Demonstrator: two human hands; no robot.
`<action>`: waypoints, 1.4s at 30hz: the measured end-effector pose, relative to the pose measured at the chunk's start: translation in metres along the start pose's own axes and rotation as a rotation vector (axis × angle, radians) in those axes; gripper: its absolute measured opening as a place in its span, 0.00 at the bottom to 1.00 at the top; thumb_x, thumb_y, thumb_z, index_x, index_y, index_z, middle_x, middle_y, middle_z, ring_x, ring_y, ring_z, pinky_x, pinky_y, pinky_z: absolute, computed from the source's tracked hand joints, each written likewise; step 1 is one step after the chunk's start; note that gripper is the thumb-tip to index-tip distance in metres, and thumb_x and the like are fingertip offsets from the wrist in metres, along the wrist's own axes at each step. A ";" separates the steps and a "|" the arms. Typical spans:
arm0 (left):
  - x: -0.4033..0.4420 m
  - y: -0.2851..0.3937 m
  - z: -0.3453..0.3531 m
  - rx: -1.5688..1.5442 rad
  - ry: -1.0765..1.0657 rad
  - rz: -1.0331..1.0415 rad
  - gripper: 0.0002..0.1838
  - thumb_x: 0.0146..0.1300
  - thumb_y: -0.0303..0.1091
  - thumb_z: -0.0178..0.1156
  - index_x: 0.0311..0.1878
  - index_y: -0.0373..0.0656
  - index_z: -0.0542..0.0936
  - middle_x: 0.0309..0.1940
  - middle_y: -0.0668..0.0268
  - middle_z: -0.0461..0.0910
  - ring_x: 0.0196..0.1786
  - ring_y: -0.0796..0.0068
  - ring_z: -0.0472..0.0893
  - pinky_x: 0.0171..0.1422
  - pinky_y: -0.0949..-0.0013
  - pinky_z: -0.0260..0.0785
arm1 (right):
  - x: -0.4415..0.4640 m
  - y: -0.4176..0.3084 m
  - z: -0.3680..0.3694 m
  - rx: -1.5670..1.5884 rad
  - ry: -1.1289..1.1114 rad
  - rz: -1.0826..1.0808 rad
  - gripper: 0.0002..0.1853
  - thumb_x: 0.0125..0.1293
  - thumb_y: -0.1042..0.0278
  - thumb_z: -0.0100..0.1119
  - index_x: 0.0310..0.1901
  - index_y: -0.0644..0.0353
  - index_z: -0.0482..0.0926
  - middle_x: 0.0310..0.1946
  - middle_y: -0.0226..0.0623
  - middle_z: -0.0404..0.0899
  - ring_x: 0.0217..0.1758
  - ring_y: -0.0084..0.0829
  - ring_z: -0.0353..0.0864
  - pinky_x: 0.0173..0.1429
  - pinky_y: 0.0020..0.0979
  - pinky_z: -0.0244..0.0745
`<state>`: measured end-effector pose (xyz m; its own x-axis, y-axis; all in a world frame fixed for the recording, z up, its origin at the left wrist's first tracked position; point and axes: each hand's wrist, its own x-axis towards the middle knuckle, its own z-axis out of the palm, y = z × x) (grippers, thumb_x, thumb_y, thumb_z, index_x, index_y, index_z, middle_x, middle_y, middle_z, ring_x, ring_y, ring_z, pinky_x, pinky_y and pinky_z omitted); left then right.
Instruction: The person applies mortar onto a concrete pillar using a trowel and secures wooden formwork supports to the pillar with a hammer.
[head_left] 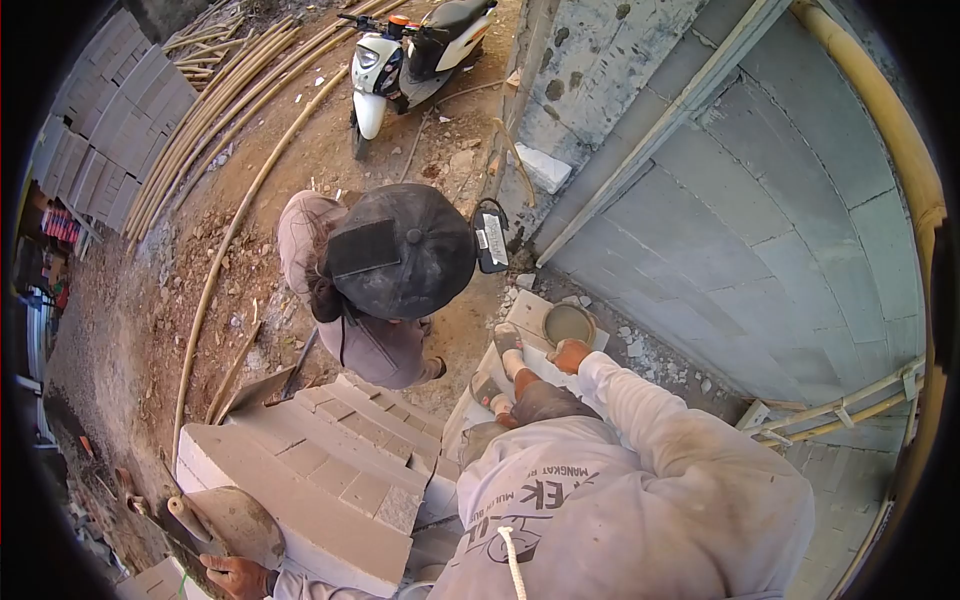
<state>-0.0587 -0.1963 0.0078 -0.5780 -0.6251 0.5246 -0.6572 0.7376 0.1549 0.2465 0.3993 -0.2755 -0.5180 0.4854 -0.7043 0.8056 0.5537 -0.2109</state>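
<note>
At the lower left, my left hand [237, 576] is closed near a trowel-like tool with a wooden handle [190, 520] and a broad dirty blade [243, 522]; exactly what its fingers hold is too small to make out. My right hand [570, 355] grips the near edge of a round container [569, 325] with grey contents, over pale blocks beside my feet. Pale blocks [320, 470] are stacked between my left hand and my legs.
A co-worker in a dark cap [405, 252] is just ahead of my feet. A grey block wall [740, 240] rises on the right, with a bamboo pole [885, 100] along it. Bamboo poles [262, 180] lie on the dirt. A scooter [400, 75] stands at the top.
</note>
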 end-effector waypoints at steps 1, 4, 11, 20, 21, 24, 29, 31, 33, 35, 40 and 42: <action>-0.007 0.008 -0.005 -0.089 0.203 0.132 0.27 0.61 0.64 0.40 0.38 0.52 0.77 0.33 0.63 0.77 0.36 0.58 0.75 0.38 0.58 0.65 | 0.004 0.004 0.007 -0.023 0.015 -0.021 0.25 0.61 0.48 0.48 0.29 0.65 0.81 0.27 0.50 0.80 0.37 0.44 0.81 0.46 0.41 0.72; -0.026 0.024 -0.015 -0.268 0.611 0.399 0.24 0.62 0.51 0.53 0.14 0.46 0.73 0.10 0.62 0.70 0.13 0.61 0.68 0.18 0.58 0.55 | 0.000 0.005 0.005 -0.041 -0.017 -0.024 0.25 0.61 0.47 0.48 0.29 0.65 0.81 0.27 0.50 0.80 0.37 0.44 0.81 0.46 0.42 0.72; -0.005 0.008 -0.008 0.000 0.037 0.017 0.36 0.60 0.71 0.33 0.51 0.54 0.78 0.46 0.64 0.80 0.48 0.56 0.78 0.51 0.57 0.68 | 0.023 0.028 0.032 -0.095 -0.018 -0.115 0.25 0.62 0.48 0.47 0.34 0.66 0.80 0.37 0.54 0.79 0.42 0.47 0.79 0.47 0.44 0.71; -0.004 0.007 -0.010 0.003 0.044 0.052 0.37 0.60 0.71 0.33 0.52 0.51 0.77 0.47 0.62 0.80 0.50 0.55 0.77 0.53 0.57 0.68 | 0.003 0.003 0.013 0.051 -0.105 0.041 0.26 0.62 0.47 0.48 0.37 0.67 0.80 0.39 0.55 0.79 0.47 0.50 0.77 0.52 0.43 0.70; -0.004 0.006 -0.008 0.006 0.070 0.054 0.37 0.60 0.71 0.33 0.52 0.51 0.77 0.47 0.62 0.80 0.50 0.55 0.77 0.53 0.57 0.68 | 0.002 0.002 0.014 0.036 -0.083 0.031 0.26 0.62 0.47 0.48 0.37 0.68 0.80 0.39 0.55 0.79 0.47 0.50 0.77 0.52 0.43 0.70; -0.002 0.004 -0.005 -0.010 0.060 0.042 0.37 0.60 0.71 0.33 0.53 0.52 0.77 0.47 0.62 0.80 0.50 0.55 0.77 0.53 0.57 0.68 | 0.003 0.005 0.019 0.006 -0.040 0.009 0.26 0.62 0.47 0.48 0.37 0.69 0.80 0.39 0.55 0.79 0.47 0.49 0.77 0.52 0.42 0.70; -0.002 0.003 -0.001 -0.009 0.075 0.035 0.37 0.60 0.71 0.33 0.53 0.52 0.76 0.47 0.62 0.79 0.50 0.55 0.77 0.52 0.56 0.68 | -0.002 0.000 0.011 0.035 -0.047 0.022 0.27 0.61 0.47 0.50 0.38 0.69 0.80 0.41 0.56 0.78 0.48 0.49 0.77 0.53 0.42 0.70; -0.002 0.003 -0.002 -0.014 0.085 0.043 0.37 0.60 0.71 0.33 0.53 0.52 0.76 0.47 0.62 0.79 0.50 0.54 0.77 0.52 0.56 0.68 | -0.008 -0.005 0.003 0.064 -0.060 0.059 0.27 0.60 0.47 0.51 0.39 0.70 0.80 0.41 0.56 0.78 0.48 0.49 0.77 0.54 0.41 0.69; -0.006 0.006 -0.008 -0.043 0.070 0.055 0.38 0.60 0.71 0.33 0.52 0.51 0.77 0.47 0.61 0.79 0.50 0.54 0.77 0.52 0.55 0.69 | -0.008 -0.007 0.003 0.075 -0.067 0.077 0.27 0.60 0.47 0.51 0.40 0.70 0.80 0.42 0.57 0.78 0.49 0.49 0.77 0.54 0.41 0.69; -0.007 0.009 -0.016 -0.018 0.017 0.035 0.38 0.60 0.71 0.33 0.53 0.51 0.76 0.48 0.61 0.79 0.50 0.53 0.77 0.52 0.55 0.68 | -0.008 -0.006 0.004 0.068 -0.066 0.077 0.27 0.59 0.47 0.52 0.40 0.70 0.80 0.42 0.57 0.78 0.49 0.48 0.77 0.54 0.41 0.69; -0.008 0.009 -0.014 -0.015 0.019 0.022 0.37 0.60 0.71 0.33 0.53 0.51 0.76 0.48 0.60 0.79 0.50 0.52 0.77 0.53 0.54 0.68 | -0.012 -0.007 0.004 0.084 -0.021 0.063 0.26 0.59 0.47 0.52 0.38 0.70 0.80 0.39 0.56 0.79 0.47 0.48 0.78 0.53 0.40 0.69; -0.007 0.008 -0.012 -0.015 0.042 0.042 0.37 0.61 0.70 0.33 0.53 0.51 0.76 0.48 0.60 0.79 0.50 0.52 0.77 0.53 0.55 0.68 | -0.012 -0.008 0.004 0.089 -0.021 0.064 0.26 0.59 0.48 0.52 0.36 0.70 0.81 0.36 0.55 0.80 0.45 0.47 0.79 0.52 0.40 0.70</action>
<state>-0.0538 -0.1826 0.0155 -0.5837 -0.5826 0.5655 -0.6256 0.7667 0.1442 0.2477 0.3859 -0.2683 -0.4596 0.5026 -0.7322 0.8595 0.4594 -0.2242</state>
